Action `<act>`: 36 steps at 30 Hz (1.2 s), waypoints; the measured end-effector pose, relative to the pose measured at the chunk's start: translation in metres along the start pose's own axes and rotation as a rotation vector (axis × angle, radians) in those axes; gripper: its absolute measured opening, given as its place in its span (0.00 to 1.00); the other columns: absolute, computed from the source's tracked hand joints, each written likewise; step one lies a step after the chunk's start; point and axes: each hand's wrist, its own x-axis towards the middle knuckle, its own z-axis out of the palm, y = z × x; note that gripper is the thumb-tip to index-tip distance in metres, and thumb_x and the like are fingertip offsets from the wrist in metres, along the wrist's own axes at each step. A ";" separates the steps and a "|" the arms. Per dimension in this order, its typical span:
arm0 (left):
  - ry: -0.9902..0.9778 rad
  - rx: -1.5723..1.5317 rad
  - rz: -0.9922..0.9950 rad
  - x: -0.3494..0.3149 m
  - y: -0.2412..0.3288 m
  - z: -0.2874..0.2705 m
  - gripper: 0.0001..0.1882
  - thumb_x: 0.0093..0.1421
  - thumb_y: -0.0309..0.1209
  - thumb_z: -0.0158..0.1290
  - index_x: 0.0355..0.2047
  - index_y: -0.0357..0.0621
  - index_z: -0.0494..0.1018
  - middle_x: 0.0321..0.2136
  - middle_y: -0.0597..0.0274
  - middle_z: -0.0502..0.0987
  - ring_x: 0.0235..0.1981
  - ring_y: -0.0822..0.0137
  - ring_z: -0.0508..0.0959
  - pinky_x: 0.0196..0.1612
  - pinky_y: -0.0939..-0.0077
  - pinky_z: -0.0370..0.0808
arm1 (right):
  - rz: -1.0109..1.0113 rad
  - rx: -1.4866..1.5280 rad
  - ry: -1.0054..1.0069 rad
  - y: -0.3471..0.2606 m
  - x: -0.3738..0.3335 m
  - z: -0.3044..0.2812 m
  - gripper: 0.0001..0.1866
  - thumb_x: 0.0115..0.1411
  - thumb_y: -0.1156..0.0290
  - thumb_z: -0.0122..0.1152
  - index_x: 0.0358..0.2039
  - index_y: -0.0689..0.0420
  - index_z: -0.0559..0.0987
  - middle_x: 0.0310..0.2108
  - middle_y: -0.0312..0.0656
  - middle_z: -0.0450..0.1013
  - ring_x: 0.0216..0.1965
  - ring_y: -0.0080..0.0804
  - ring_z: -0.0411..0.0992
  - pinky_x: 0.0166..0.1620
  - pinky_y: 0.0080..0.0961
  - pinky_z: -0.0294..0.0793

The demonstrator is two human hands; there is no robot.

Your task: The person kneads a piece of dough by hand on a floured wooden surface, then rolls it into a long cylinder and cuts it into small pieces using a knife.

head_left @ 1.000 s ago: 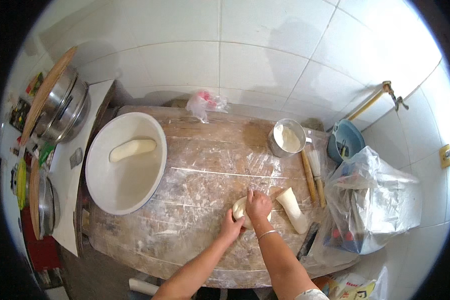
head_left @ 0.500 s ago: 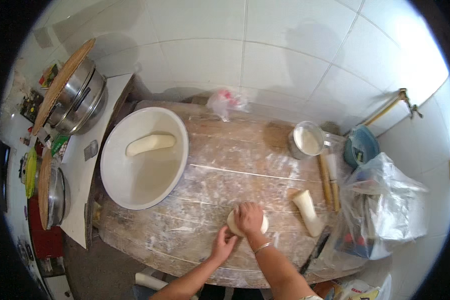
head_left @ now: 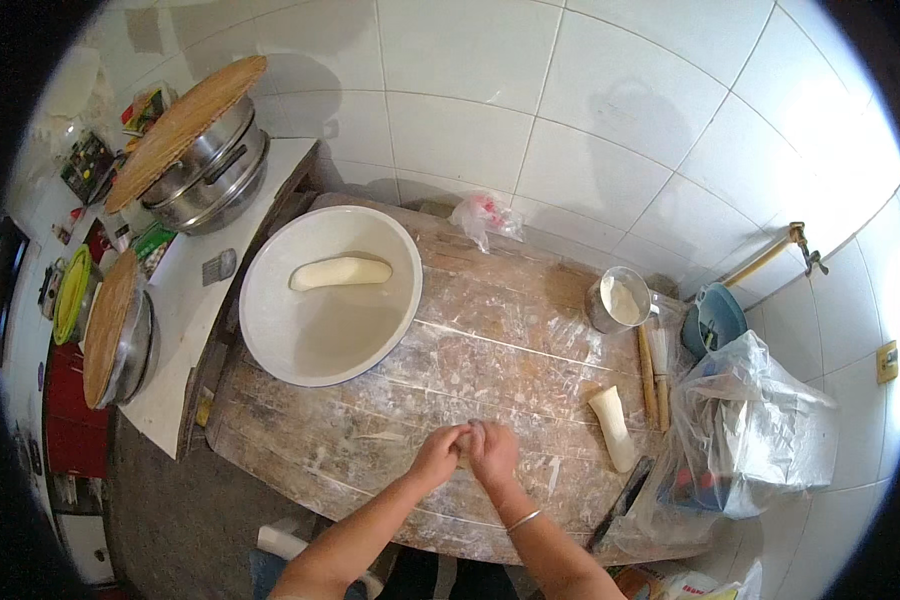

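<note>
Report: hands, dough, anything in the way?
Left hand and right hand together. Dough log lying to their right; second log inside white bowl. Hands block view between them.

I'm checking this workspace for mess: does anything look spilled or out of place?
White smears streak the wooden table, like loose flour, likely normal here. The dark, knife-like tool lies aslant near the dough roll, close to the table's front edge, a slightly odd spot.

White basin [head_left: 312, 345] is blocking left; dough piece [head_left: 615, 435], metal cup [head_left: 600, 318] and plastic-covered box [head_left: 782, 430] are crowding right. Tabletop [head_left: 510, 375] between is leaving a lane straight ahead, plastic bag [head_left: 486, 220] sitting at its far end.
</note>
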 end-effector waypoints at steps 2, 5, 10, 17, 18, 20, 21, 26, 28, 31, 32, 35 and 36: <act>0.246 -0.144 0.039 -0.023 -0.041 0.017 0.25 0.62 0.23 0.48 0.60 0.40 0.62 0.45 0.48 0.75 0.45 0.57 0.76 0.44 0.66 0.75 | -0.117 -0.067 0.069 -0.016 -0.012 -0.001 0.09 0.58 0.65 0.54 0.34 0.54 0.79 0.30 0.46 0.73 0.36 0.46 0.71 0.39 0.41 0.67; 0.250 -0.305 -0.202 -0.034 -0.052 0.021 0.26 0.64 0.29 0.52 0.61 0.41 0.60 0.39 0.56 0.76 0.37 0.63 0.79 0.38 0.67 0.77 | -0.243 -0.171 0.207 0.012 0.013 0.031 0.06 0.55 0.68 0.55 0.31 0.53 0.79 0.27 0.42 0.73 0.34 0.44 0.71 0.38 0.40 0.66; 0.376 -0.705 -0.385 -0.006 -0.032 0.032 0.28 0.63 0.32 0.54 0.60 0.42 0.57 0.37 0.55 0.76 0.26 0.67 0.80 0.27 0.72 0.78 | -0.039 -0.194 0.044 0.015 0.069 0.058 0.10 0.57 0.63 0.56 0.29 0.56 0.78 0.27 0.46 0.75 0.31 0.47 0.73 0.36 0.40 0.70; 0.250 -0.105 -0.099 0.011 -0.003 -0.006 0.28 0.55 0.26 0.57 0.56 0.42 0.65 0.37 0.51 0.76 0.33 0.58 0.78 0.35 0.65 0.75 | 0.481 0.321 -0.161 0.020 0.088 -0.002 0.27 0.61 0.47 0.52 0.37 0.64 0.79 0.34 0.56 0.77 0.38 0.51 0.76 0.43 0.37 0.73; 0.212 0.025 -0.014 0.003 -0.009 0.000 0.27 0.53 0.25 0.58 0.55 0.42 0.67 0.37 0.50 0.76 0.35 0.56 0.78 0.38 0.63 0.75 | 0.489 0.277 -0.132 0.008 0.071 -0.013 0.27 0.62 0.48 0.52 0.36 0.64 0.79 0.33 0.55 0.77 0.37 0.53 0.76 0.42 0.38 0.73; 0.219 0.150 0.066 -0.008 -0.011 0.012 0.25 0.54 0.24 0.56 0.54 0.44 0.68 0.38 0.48 0.76 0.40 0.49 0.76 0.43 0.59 0.73 | -0.018 -0.144 0.027 -0.009 0.021 -0.006 0.13 0.59 0.60 0.56 0.30 0.57 0.79 0.31 0.48 0.75 0.36 0.53 0.72 0.40 0.44 0.70; 0.263 0.208 0.118 -0.014 -0.006 0.019 0.26 0.54 0.24 0.56 0.54 0.44 0.68 0.39 0.48 0.76 0.40 0.48 0.75 0.43 0.58 0.73 | -0.059 -0.155 0.085 -0.008 0.000 -0.004 0.10 0.57 0.62 0.57 0.29 0.55 0.79 0.32 0.47 0.75 0.36 0.50 0.72 0.39 0.42 0.70; 0.297 -0.122 -0.198 -0.035 -0.040 0.041 0.30 0.61 0.29 0.53 0.62 0.40 0.57 0.42 0.53 0.73 0.39 0.64 0.76 0.38 0.69 0.75 | -0.203 -0.251 0.162 0.018 0.028 0.029 0.07 0.55 0.65 0.59 0.30 0.53 0.79 0.31 0.44 0.75 0.34 0.45 0.72 0.37 0.40 0.70; 0.238 -0.319 -0.291 -0.029 -0.022 0.034 0.31 0.65 0.33 0.51 0.64 0.40 0.53 0.37 0.58 0.76 0.32 0.72 0.76 0.34 0.74 0.75 | -0.104 -0.285 0.106 0.024 0.052 0.040 0.09 0.55 0.62 0.59 0.29 0.53 0.79 0.29 0.44 0.75 0.32 0.46 0.72 0.37 0.40 0.69; 0.409 -0.617 -0.172 0.007 -0.045 0.038 0.27 0.65 0.35 0.51 0.61 0.42 0.56 0.37 0.58 0.76 0.26 0.71 0.76 0.25 0.75 0.74 | 0.020 -0.242 -0.017 0.015 0.077 0.051 0.13 0.57 0.59 0.57 0.29 0.56 0.80 0.28 0.47 0.76 0.33 0.50 0.73 0.38 0.42 0.70; 0.357 -0.690 -0.282 0.021 -0.025 0.030 0.27 0.65 0.36 0.51 0.61 0.43 0.57 0.37 0.58 0.76 0.24 0.71 0.76 0.22 0.75 0.73 | 0.106 -0.197 -0.039 0.018 0.080 0.045 0.16 0.58 0.57 0.56 0.30 0.57 0.80 0.29 0.49 0.76 0.34 0.52 0.73 0.39 0.43 0.71; 0.268 -0.467 -0.335 0.048 -0.006 0.000 0.26 0.61 0.31 0.54 0.59 0.44 0.62 0.37 0.56 0.75 0.26 0.66 0.78 0.24 0.71 0.75 | 0.341 0.062 -0.209 0.027 0.102 0.025 0.25 0.61 0.48 0.52 0.35 0.62 0.80 0.34 0.55 0.77 0.38 0.56 0.75 0.42 0.44 0.73; 0.170 -0.384 -0.333 0.054 0.004 -0.003 0.26 0.60 0.29 0.54 0.58 0.45 0.63 0.38 0.56 0.75 0.28 0.65 0.79 0.25 0.70 0.75 | 0.406 0.308 -0.241 0.073 0.103 0.029 0.26 0.60 0.46 0.53 0.36 0.59 0.81 0.35 0.54 0.78 0.40 0.56 0.75 0.43 0.40 0.74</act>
